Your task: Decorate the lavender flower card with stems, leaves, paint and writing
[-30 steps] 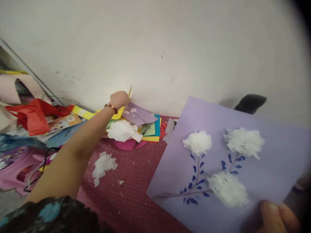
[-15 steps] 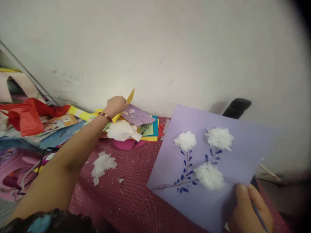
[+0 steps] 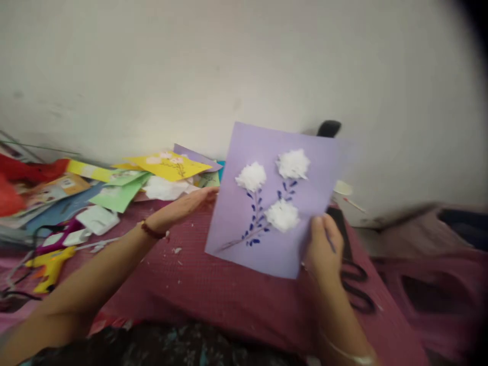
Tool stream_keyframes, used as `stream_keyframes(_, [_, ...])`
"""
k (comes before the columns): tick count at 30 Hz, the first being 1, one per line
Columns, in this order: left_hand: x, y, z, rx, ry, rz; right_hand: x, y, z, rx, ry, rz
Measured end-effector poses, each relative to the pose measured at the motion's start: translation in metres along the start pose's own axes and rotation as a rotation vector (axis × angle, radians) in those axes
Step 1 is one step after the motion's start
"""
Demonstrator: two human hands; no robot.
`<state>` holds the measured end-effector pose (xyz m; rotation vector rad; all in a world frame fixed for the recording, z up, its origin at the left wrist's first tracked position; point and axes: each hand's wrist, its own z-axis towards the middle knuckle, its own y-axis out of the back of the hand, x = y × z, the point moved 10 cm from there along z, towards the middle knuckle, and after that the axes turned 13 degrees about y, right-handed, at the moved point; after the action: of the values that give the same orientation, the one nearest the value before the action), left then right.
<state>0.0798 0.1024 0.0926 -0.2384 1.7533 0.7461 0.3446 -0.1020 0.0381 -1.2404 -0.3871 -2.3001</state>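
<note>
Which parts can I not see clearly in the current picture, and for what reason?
In the head view:
Left hand: fingertips blurred at the edge of the lilac sheet; I cannot tell whether they touch it.
Right hand: the fingers behind the lilac sheet are hidden by it.
Blue stick: mostly hidden by the right hand.
Black thing: lower part hidden by the lilac sheet.
Red plastic: cut off by the left edge.
Scraps: too small and blurred.

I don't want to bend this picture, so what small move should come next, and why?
Perhaps steady the purple sheet by its left edge with your left hand: your right hand grips only the right side, while the left is at the opposite edge, its hold unclear.
</note>
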Motion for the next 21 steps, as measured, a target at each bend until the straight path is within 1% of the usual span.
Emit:
stream_keyframes(1, [0.011, -0.014, -0.005, 0.008, 0.026, -0.1, -0.002, -0.006, 0.002, 0.011, -0.008, 0.05])
stream_keyframes(3, [0.034, -0.041, -0.013, 0.021, 0.155, -0.237, 0.001, -0.015, 0.009, 0.023, 0.019, 0.088])
stream_keyframes(4, [0.042, -0.051, -0.017, -0.002, 0.22, -0.29, 0.003, -0.02, 0.013, 0.033, 0.042, 0.101])
stream_keyframes(5, [0.048, -0.058, -0.02, -0.047, 0.273, -0.332, 0.006, -0.024, 0.017, 0.049, 0.067, 0.115])
stream_keyframes(7, [0.052, -0.061, -0.024, -0.202, 0.312, -0.375, 0.01, -0.026, 0.026, 0.066, 0.116, 0.127])
stream_keyframes(9, [0.049, -0.053, -0.025, -0.392, 0.267, -0.331, 0.008, -0.026, 0.033, 0.091, 0.134, 0.162])
stream_keyframes(11, [0.044, -0.039, -0.025, -0.557, 0.187, -0.206, 0.0, -0.022, 0.04, 0.117, 0.107, 0.237])
stream_keyframes(13, [0.044, -0.022, -0.023, -0.687, 0.141, -0.082, -0.012, -0.015, 0.047, 0.116, 0.072, 0.286])
stream_keyframes(14, [0.045, -0.012, -0.022, -0.739, 0.132, -0.047, -0.017, -0.009, 0.051, 0.102, 0.062, 0.273])
stream_keyframes(16, [0.05, 0.007, -0.017, -0.803, 0.116, -0.025, -0.028, 0.006, 0.058, 0.049, 0.048, 0.187])
stream_keyframes(18, [0.052, 0.027, -0.014, -0.871, 0.076, -0.005, -0.038, 0.019, 0.064, -0.022, 0.031, 0.118])
stream_keyframes(21, [0.059, 0.05, -0.013, -0.941, 0.05, 0.012, -0.054, 0.03, 0.068, -0.113, -0.017, 0.135])
